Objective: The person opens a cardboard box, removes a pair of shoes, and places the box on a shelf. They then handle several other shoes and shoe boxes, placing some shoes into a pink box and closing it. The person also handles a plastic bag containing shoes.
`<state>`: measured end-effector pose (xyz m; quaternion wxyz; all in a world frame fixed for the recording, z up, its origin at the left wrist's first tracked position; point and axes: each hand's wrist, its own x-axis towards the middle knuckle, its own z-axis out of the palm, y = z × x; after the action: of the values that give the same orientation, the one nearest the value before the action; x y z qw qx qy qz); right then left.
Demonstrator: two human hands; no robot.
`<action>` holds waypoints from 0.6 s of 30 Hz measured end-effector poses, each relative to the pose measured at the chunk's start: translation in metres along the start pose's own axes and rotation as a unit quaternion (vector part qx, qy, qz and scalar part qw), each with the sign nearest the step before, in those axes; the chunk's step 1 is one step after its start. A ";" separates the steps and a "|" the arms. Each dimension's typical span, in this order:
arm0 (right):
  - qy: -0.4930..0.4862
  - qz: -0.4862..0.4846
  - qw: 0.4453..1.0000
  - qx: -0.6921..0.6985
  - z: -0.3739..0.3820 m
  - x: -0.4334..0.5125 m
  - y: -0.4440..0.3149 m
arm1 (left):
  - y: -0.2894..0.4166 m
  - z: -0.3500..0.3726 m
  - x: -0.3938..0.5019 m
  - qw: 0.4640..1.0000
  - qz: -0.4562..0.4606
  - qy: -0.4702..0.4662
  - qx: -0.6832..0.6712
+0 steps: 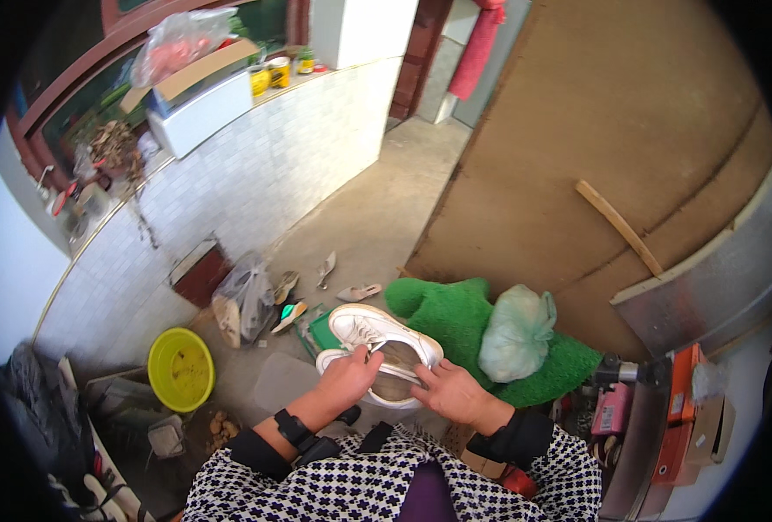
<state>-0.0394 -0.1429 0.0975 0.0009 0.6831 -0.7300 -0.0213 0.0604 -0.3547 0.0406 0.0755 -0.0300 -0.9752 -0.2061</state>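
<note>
A pair of white lace-up sneakers is held in front of me. My left hand (355, 373) grips the tongue and collar area, its thumb and finger between the two shoes. The upper sneaker (386, 333) lies with its toe towards the left and its opening towards me. Below and against it is the other white sneaker (335, 357), partly hidden by my left hand. My right hand (448, 388) pinches the heel edges of the shoes at the right. Beyond the shoes, a green box or tray (324, 329) shows on the floor.
Loose shoes (358, 293) and a plastic bag (250, 297) lie ahead near the tiled wall. A yellow basin (181, 370) stands at left. Green artificial turf (448, 310) with a tied bag (516, 333) lies at right, before a large brown board (595, 117). Boxes (683, 391) stand far right.
</note>
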 end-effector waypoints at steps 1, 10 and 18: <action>0.023 -0.004 1.000 0.015 0.007 0.011 -0.002 | -0.012 0.008 -0.007 1.000 -0.021 0.008 -0.007; 0.049 0.156 0.974 0.158 0.048 0.010 -0.008 | -0.153 0.104 -0.094 0.963 -0.244 -0.116 0.013; 0.004 0.353 0.912 0.211 0.074 -0.058 -0.024 | -0.235 0.153 -0.119 0.936 -0.323 -0.139 -0.021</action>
<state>-0.0137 -0.0847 0.0246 -0.1331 0.3652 -0.9111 0.1371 0.1365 -0.5103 -0.2103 -0.1320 0.2566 -0.9284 -0.2339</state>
